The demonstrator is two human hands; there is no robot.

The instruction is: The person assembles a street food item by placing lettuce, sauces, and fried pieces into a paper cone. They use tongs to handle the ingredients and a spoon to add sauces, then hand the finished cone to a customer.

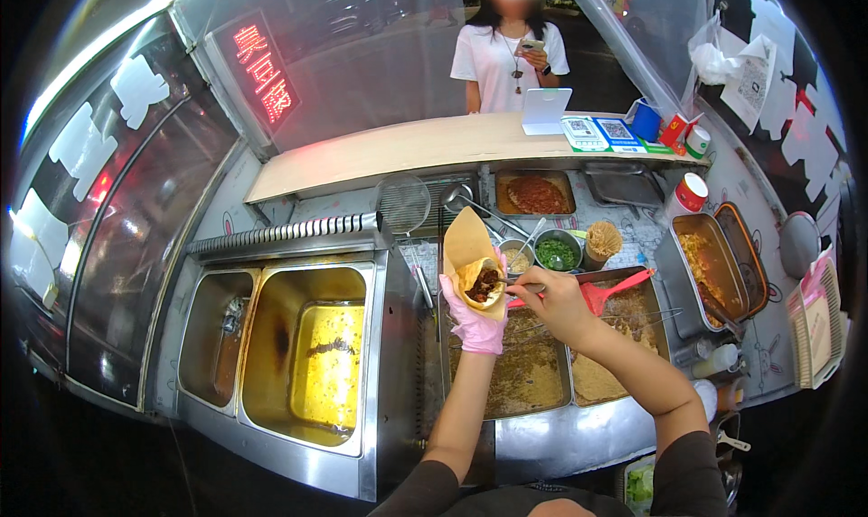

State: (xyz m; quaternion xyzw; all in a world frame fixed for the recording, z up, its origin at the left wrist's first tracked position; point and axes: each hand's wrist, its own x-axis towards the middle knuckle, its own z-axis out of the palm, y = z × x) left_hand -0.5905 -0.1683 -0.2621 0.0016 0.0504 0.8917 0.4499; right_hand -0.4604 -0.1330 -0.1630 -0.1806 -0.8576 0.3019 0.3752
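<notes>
My left hand [475,325], in a pink glove, is closed round a brown paper sleeve [465,230]. A flatbread [469,272] with dark filling [485,285] sits in the sleeve, its open side facing up. My bare right hand [556,302] grips a slim metal utensil [520,282] whose tip reaches the filling; its working end is hidden, so its exact kind cannot be told. Under my hands are metal trays of brown seasoning [533,377], and a red plastic spatula-like tool [604,293] lies across them, just beyond my right hand.
Two deep fryer basins [369,354] stand at left. Behind my hands are a bowl of chopped greens [557,251], a cup of skewers [601,242] and a tray of red sauce [533,194]. A food container [692,264] stands right. Across the wooden counter [380,163], a person holds a phone.
</notes>
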